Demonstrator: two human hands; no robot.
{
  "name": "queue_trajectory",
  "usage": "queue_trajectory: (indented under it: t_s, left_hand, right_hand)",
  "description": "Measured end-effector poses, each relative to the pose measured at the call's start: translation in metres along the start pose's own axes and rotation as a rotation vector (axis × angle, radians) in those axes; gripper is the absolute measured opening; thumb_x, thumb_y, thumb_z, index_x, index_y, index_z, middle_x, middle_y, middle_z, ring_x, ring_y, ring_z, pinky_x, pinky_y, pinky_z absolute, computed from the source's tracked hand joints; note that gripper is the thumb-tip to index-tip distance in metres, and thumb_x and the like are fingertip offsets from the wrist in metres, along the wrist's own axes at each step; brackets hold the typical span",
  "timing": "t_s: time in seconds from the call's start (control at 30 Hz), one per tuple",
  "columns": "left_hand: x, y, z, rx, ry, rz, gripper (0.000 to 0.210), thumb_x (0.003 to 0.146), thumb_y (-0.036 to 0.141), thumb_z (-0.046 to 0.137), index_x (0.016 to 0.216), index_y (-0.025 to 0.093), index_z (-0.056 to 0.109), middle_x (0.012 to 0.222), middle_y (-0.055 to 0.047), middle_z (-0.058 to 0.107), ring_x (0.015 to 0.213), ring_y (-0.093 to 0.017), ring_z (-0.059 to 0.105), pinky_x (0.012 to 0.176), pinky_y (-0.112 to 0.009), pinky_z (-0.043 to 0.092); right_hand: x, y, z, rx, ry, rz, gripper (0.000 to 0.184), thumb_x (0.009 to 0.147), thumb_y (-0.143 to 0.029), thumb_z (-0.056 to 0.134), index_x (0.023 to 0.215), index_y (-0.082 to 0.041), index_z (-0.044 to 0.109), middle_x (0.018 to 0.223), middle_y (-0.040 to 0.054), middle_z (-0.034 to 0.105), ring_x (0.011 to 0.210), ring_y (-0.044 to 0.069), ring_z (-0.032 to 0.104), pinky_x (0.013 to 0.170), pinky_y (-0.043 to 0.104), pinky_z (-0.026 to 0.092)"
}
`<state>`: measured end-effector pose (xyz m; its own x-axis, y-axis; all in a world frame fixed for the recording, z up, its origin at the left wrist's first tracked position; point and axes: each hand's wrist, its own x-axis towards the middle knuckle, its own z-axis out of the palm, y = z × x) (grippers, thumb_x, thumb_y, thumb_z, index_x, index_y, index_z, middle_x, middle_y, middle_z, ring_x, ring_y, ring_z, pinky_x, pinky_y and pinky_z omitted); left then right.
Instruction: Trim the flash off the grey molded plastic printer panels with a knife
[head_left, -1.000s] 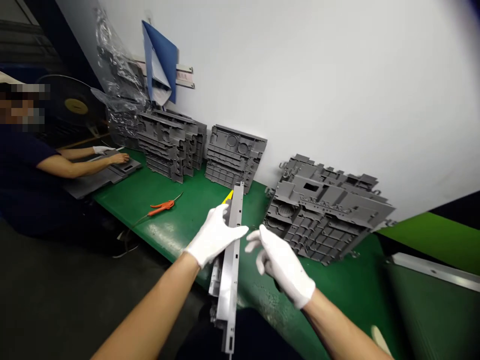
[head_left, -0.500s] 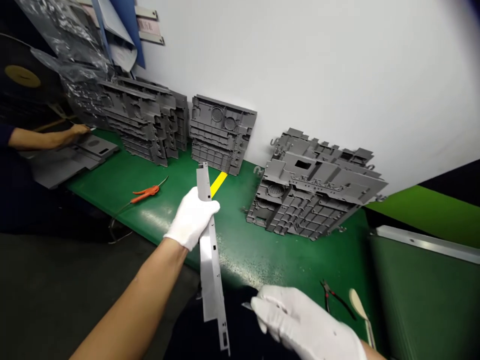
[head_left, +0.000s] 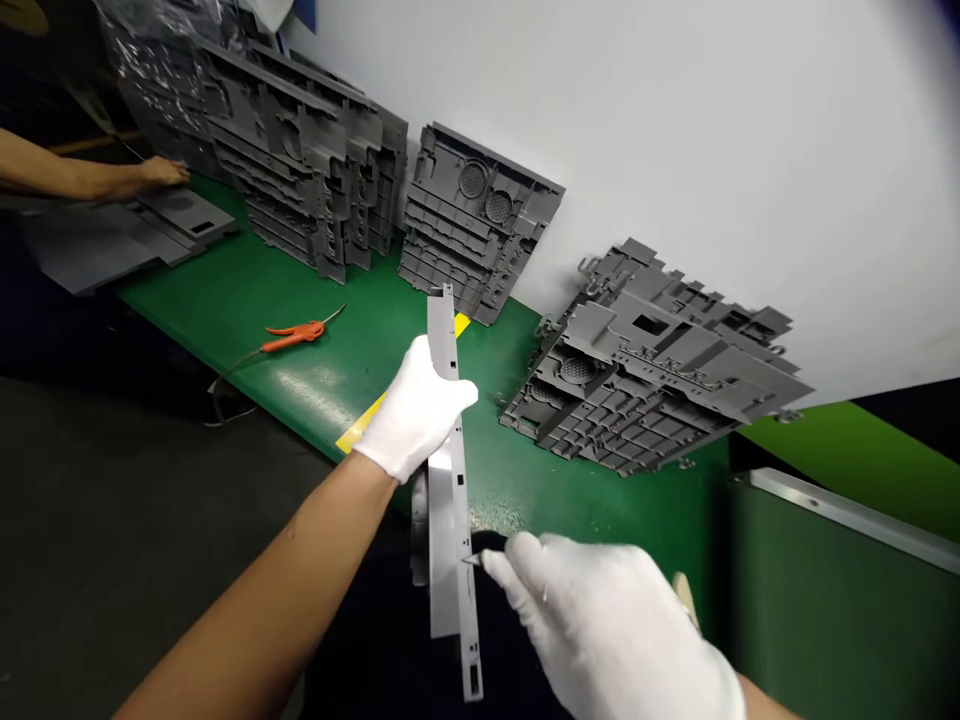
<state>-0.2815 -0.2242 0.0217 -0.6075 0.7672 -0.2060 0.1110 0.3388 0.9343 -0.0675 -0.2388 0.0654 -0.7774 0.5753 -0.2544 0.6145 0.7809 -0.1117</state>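
Note:
My left hand (head_left: pixel 416 410), in a white glove, grips a long grey plastic panel (head_left: pixel 445 540) that I see nearly edge-on, with small square holes along its narrow side. The panel stands tilted in front of me, its lower end over my dark clothing. My gloved right hand (head_left: pixel 600 610) is closed around a small pointed blade (head_left: pixel 471 560); its handle is hidden in the fist. The blade's tip is at the panel's edge, below the left hand; whether it touches I cannot tell.
Grey moulded panels (head_left: pixel 300 160) lean in a row at the back left, another panel (head_left: pixel 480 220) at the middle, and a stack (head_left: pixel 652 370) at the right. An orange air gun (head_left: pixel 296 335) lies on the green table (head_left: pixel 300 390). A co-worker's hand (head_left: pixel 165 172) rests by a panel at left.
My right hand has brought the blade up and left to the panel's edge. The left hand and panel appear slightly higher and farther right, and the view has shifted.

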Motion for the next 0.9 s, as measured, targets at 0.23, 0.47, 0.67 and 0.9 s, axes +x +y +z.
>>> queue_trajectory:
  t_s: [0.23, 0.47, 0.67, 0.9]
  left_hand:
    - [0.001, 0.001, 0.004, -0.085, 0.007, -0.018, 0.036, 0.064, 0.01, 0.06, 0.095, 0.021, 0.046, 0.083, 0.001, 0.052, 0.067, -0.013, 0.048, 0.06, -0.028, 0.043]
    - [0.002, -0.001, 0.004, -0.068, -0.001, -0.019, 0.033, 0.064, 0.011, 0.061, 0.091, 0.022, 0.046, 0.079, 0.002, 0.049, 0.065, -0.014, 0.046, 0.059, -0.03, 0.041]
    - [-0.001, 0.001, 0.004, -0.046, 0.015, -0.014, 0.033, 0.064, 0.011, 0.061, 0.091, 0.022, 0.047, 0.081, 0.001, 0.052, 0.068, -0.015, 0.048, 0.062, -0.032, 0.043]
    - [0.001, -0.004, 0.004, -0.034, 0.015, -0.031, 0.033, 0.065, 0.013, 0.062, 0.095, 0.022, 0.05, 0.082, -0.001, 0.056, 0.067, -0.017, 0.052, 0.061, -0.033, 0.045]
  right_hand:
    - [-0.008, 0.003, 0.0, -0.202, 0.061, -0.155, 0.036, 0.104, -0.039, 0.038, 0.073, -0.026, 0.049, 0.055, -0.0034, 0.059, 0.039, 0.017, 0.056, 0.042, 0.033, 0.016]
    - [-0.012, 0.001, -0.002, -0.235, 0.074, -0.156, 0.032, 0.105, -0.036, 0.037, 0.077, -0.026, 0.049, 0.057, -0.0031, 0.06, 0.043, 0.016, 0.058, 0.044, 0.032, 0.02]
    - [-0.013, 0.003, 0.001, -0.239, 0.077, -0.205, 0.032, 0.106, -0.034, 0.035, 0.079, -0.025, 0.049, 0.058, -0.0025, 0.06, 0.044, 0.017, 0.058, 0.046, 0.033, 0.022]
    - [-0.014, 0.003, -0.001, -0.246, 0.116, -0.226, 0.032, 0.105, -0.037, 0.041, 0.077, -0.025, 0.048, 0.057, -0.0035, 0.058, 0.044, 0.017, 0.057, 0.047, 0.034, 0.021]
